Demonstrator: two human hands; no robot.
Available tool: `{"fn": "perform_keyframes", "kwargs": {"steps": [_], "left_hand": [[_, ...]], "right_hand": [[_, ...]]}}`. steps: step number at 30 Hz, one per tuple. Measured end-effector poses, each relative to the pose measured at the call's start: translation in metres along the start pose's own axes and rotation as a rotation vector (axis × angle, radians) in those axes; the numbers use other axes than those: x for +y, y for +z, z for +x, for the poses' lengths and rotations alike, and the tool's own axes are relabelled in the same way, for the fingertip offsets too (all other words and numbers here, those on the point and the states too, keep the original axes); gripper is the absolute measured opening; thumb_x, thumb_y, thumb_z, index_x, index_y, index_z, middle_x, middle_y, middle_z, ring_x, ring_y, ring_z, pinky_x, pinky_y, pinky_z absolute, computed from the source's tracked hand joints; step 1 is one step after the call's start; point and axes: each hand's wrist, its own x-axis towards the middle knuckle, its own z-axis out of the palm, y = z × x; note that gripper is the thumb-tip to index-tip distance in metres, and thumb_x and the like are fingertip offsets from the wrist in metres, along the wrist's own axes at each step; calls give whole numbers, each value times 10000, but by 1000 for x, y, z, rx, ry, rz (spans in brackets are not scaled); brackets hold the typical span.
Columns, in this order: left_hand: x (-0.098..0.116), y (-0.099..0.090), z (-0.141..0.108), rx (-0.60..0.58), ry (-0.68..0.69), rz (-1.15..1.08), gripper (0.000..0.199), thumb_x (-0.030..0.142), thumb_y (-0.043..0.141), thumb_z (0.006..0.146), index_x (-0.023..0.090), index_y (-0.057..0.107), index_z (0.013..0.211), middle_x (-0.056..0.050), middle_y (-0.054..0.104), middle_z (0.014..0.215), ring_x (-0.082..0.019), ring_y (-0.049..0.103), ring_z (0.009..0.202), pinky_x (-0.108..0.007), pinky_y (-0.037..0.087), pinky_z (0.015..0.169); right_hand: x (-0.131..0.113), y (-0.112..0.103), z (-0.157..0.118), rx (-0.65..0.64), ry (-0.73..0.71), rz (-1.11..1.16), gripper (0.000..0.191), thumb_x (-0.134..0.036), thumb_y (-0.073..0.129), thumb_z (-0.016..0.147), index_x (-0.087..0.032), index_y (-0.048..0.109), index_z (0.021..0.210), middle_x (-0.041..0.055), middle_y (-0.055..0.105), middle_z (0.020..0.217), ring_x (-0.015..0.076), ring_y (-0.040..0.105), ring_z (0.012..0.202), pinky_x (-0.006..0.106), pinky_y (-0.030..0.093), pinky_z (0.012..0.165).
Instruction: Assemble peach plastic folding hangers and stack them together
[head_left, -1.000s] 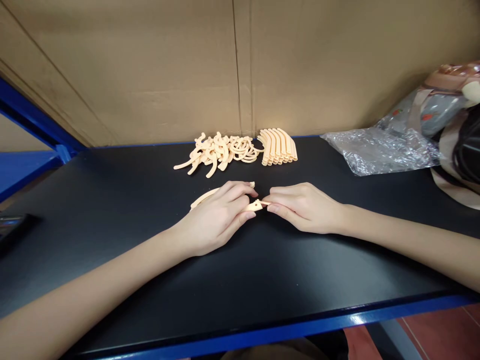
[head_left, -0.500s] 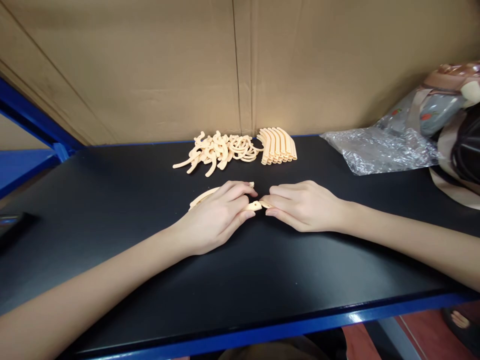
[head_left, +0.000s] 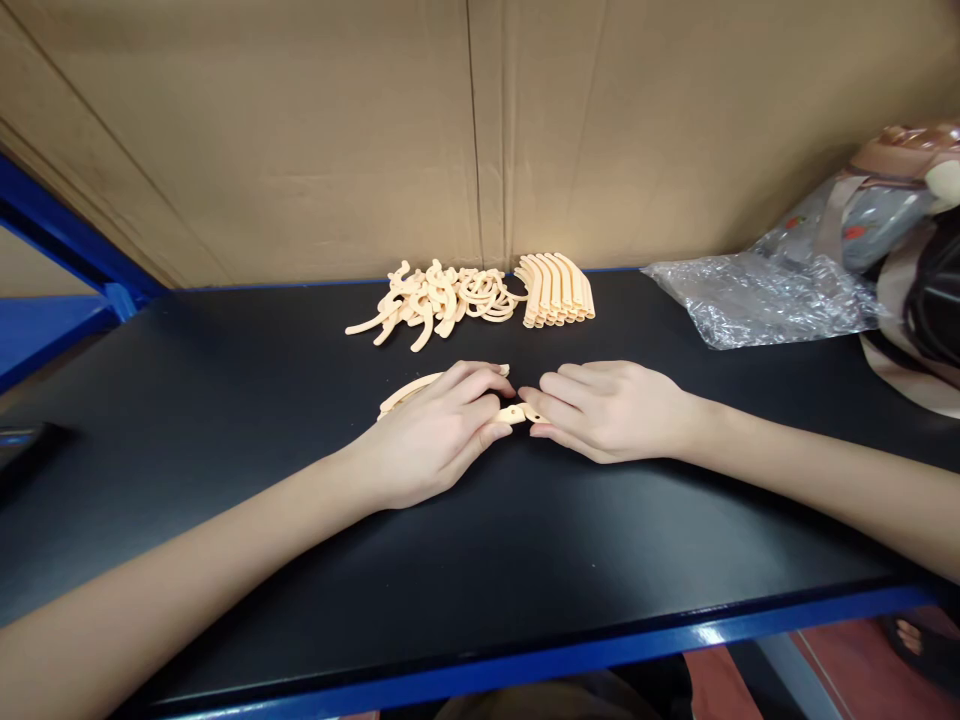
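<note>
My left hand is closed on a cream curved piece, whose end with a small hole sticks out past the thumb. Another curved cream piece shows behind that hand. My right hand pinches a small cream piece with a dark hole, its end meeting the left piece. Most of this small piece is hidden by the fingers. Further back lie a loose pile of curved cream pieces and a neat stack of bent cream pieces.
The black table has a blue front edge. A clear plastic bag lies at the back right beside a strapped bag. A dark object is at the left edge. Brown cardboard stands behind.
The right fingers have shifted slightly, and more of the small piece with its hole now shows. The left hand has barely moved. Pile and stack are unchanged.
</note>
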Motion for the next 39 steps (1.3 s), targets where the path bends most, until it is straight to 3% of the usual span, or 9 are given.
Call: {"fn": "perform_keyframes", "kwargs": {"steps": [18,23,28,31,33,37,39], "left_hand": [[-1,-2,0,-7,32,-1,312,262,358,1009,140,640,957,-115,588,1231,-257,400,1322,-399,410,1061],[-2,-5,0,34,17,-26,264,312,446,978,153,607,841,-126,600,1210,-266,457,1288,-400,431,1022],[-4,-5,1,143,-187,-188,307,350,396,981,182,596,818,-81,614,1203,-245,542,1183,-421,465,986],[-6,-3,1,204,-375,-310,219,332,479,918,193,613,813,-76,610,1202,-248,566,1143,-329,572,751],[-9,-2,1,230,-411,-349,131,303,555,851,195,626,829,-82,606,1207,-255,571,1142,-294,579,674],[-14,0,0,270,-348,-320,92,254,573,825,196,637,857,-71,636,1164,-237,592,1124,-422,500,971],[-15,2,0,287,-342,-334,98,257,570,836,195,634,877,-74,639,1157,-235,593,1123,-439,474,1003]], "right_hand": [[-1,-1,-1,37,-56,-9,350,-322,376,1008,-121,650,925,21,584,701,138,509,615,286,399,542],[0,2,0,62,1,87,333,-311,396,989,-153,634,818,9,570,671,136,480,605,293,360,551],[1,3,0,93,-1,196,253,-246,438,931,-167,613,766,-3,549,645,142,439,602,294,328,559],[-3,1,0,84,-19,283,216,-204,441,902,-164,606,768,10,583,694,147,470,653,294,350,600],[-7,-2,0,69,-38,349,201,-188,444,890,-155,613,787,32,618,758,162,515,732,302,382,658],[-19,-13,4,10,-103,455,185,-172,457,878,-127,635,899,89,654,960,206,555,902,339,424,777],[-25,-18,5,-29,-123,514,192,-145,460,872,-121,632,953,102,644,1063,206,555,948,338,435,801]]}}
